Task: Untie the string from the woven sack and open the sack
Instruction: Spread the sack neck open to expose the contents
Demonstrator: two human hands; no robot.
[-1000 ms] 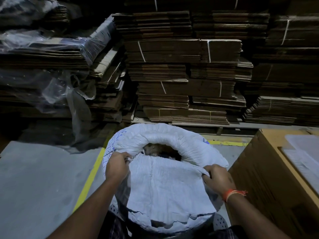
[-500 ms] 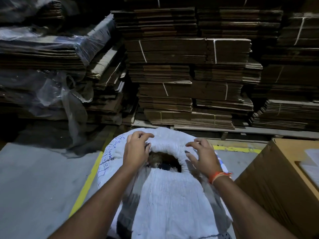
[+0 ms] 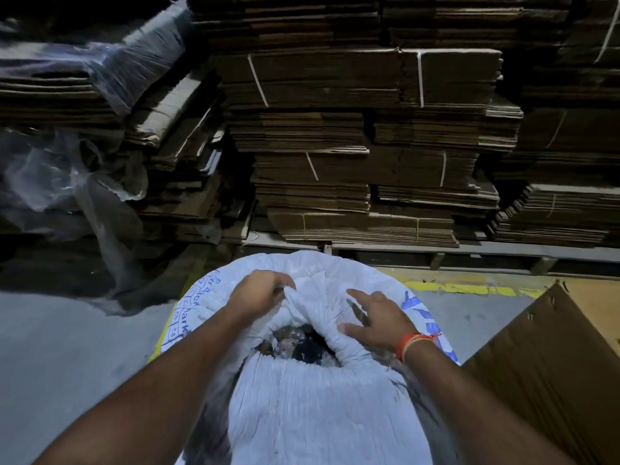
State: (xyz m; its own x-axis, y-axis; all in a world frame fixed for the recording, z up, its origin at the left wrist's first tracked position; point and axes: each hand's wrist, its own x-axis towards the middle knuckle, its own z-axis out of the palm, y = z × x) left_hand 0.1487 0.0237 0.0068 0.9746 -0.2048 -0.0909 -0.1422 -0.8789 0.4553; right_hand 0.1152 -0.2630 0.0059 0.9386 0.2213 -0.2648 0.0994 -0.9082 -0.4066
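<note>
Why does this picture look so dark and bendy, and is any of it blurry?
Head view: lighting is dim, so the cardboard stacks sink into shadow while the white woven sack stands out brightest. The wide-angle lens bows the pallet edge and spreads the forearms outward. The plastic wrap at upper left is smeared by motion blur; the left hand and right hand look slightly soft.

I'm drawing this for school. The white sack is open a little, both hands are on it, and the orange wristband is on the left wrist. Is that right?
One thing is wrong: the orange wristband is on the right wrist, not the left, as the head view shows. The rest holds: the white sack is open a little, the left hand pinches its far rim and the right hand rests spread on it.
</note>
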